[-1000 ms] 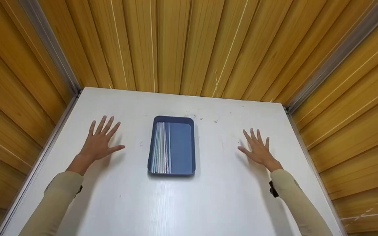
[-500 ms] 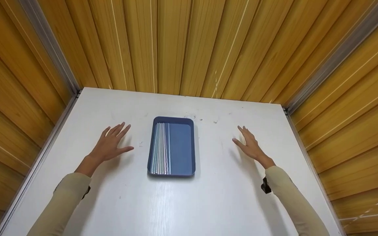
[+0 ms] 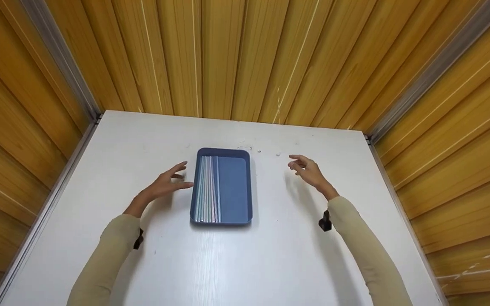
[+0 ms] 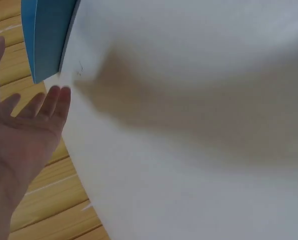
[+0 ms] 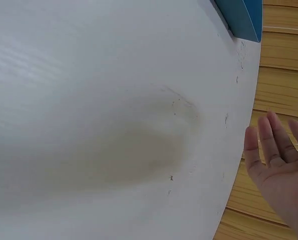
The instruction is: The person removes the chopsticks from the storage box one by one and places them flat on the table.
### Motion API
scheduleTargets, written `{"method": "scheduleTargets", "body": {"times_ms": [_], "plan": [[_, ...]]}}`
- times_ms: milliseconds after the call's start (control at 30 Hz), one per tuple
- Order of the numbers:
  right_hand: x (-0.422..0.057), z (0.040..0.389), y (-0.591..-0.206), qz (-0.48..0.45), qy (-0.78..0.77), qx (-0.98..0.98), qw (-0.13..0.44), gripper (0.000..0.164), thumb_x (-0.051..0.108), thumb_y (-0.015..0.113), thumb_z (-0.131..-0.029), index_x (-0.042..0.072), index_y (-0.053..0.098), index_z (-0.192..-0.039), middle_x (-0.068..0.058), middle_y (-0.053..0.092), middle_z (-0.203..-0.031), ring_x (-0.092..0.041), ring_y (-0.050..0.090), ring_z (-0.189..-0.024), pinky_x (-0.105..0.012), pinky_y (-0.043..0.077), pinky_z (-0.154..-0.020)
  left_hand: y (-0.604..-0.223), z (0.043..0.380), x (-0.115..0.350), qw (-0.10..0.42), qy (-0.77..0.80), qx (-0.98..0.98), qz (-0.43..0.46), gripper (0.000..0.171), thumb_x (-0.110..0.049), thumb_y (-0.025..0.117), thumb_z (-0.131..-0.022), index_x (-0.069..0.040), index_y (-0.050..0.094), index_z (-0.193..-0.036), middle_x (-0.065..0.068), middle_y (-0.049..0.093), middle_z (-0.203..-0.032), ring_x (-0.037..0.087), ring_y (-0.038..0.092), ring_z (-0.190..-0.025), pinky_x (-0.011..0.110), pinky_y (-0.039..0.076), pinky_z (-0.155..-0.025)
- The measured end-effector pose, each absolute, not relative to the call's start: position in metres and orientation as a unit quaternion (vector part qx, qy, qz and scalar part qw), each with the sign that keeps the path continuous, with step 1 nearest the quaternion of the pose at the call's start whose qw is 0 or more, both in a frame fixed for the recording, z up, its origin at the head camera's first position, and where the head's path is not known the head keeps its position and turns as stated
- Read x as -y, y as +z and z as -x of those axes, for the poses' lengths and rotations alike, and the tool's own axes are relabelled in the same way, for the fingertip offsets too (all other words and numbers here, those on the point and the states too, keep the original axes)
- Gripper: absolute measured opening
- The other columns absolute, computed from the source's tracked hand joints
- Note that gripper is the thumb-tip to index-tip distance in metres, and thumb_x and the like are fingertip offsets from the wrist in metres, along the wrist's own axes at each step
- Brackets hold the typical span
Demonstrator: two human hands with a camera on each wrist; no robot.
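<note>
A blue rectangular tray [image 3: 234, 191] with raised walls lies on the white table. Along its left side rest several thin, pale, striped items [image 3: 206, 191] side by side, perhaps slim booklets or folded sheets seen edge-on. My left hand [image 3: 165, 183] is just left of the tray, thumb tip right at its left wall, fingers loosely bent and holding nothing. To the right of the tray, apart from it, my right hand [image 3: 309, 171] hovers over the table with relaxed, slightly bent fingers and nothing in them. Both wrist views show the palms bare and a corner of the tray's wall [image 4: 51, 35].
The white table [image 3: 228, 267] carries small marks [image 3: 259, 151] behind the tray. Wood-patterned panels [image 3: 223, 59] wall it in at the back and both sides, with grey metal posts [image 3: 64, 63] at the corners. Each sleeve has a small black device [image 3: 325, 221] at the wrist.
Both hands have moved inward toward the tray from wide apart, the left one now reaching its side. The spread fingers have drawn together and bent. The tray stays where it was.
</note>
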State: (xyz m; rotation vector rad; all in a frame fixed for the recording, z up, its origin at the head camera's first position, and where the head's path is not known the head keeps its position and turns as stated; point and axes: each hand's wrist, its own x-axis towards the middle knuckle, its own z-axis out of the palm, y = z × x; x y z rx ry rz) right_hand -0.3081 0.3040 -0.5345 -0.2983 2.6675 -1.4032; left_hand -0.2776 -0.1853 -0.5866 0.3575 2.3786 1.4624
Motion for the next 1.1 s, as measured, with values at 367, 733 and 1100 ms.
{"method": "scheduleTargets", "body": {"times_ms": [367,733,1100], "plan": [[-0.269,0.329,-0.513,0.088,-0.485,-0.861,0.127,0.039,0.016,0.048,-0.109,-0.003,0.055,-0.142,-0.032,0.061,-0.131,-0.038,0.065,-0.121,-0.038,0.058,-0.097,-0.604,0.298,0.165,0.227,0.633,-0.735,-0.084,0.094,-0.013,0.078,-0.091,-0.016,0.020,-0.164,0.018,0.024,-0.169,0.041,0.031,-0.153,0.058,0.027,-0.124],[-0.208,0.341,-0.510,0.113,-0.521,-0.825,0.187,0.035,0.008,0.049,-0.107,-0.008,0.057,-0.137,-0.034,0.061,-0.127,-0.042,0.066,-0.118,-0.046,0.057,-0.100,-0.615,0.296,0.164,0.219,0.652,-0.723,-0.060,0.093,-0.003,0.077,-0.087,-0.020,0.026,-0.163,0.016,0.031,-0.166,0.038,0.035,-0.152,0.057,0.026,-0.125],[-0.158,0.336,-0.533,0.131,-0.522,-0.806,0.248,0.037,0.006,0.052,-0.105,-0.014,0.055,-0.136,-0.035,0.063,-0.126,-0.045,0.067,-0.116,-0.052,0.055,-0.101,-0.626,0.293,0.163,0.217,0.652,-0.722,-0.081,0.086,-0.010,0.077,-0.091,-0.016,0.029,-0.162,0.019,0.035,-0.164,0.038,0.036,-0.151,0.055,0.032,-0.123]]}}
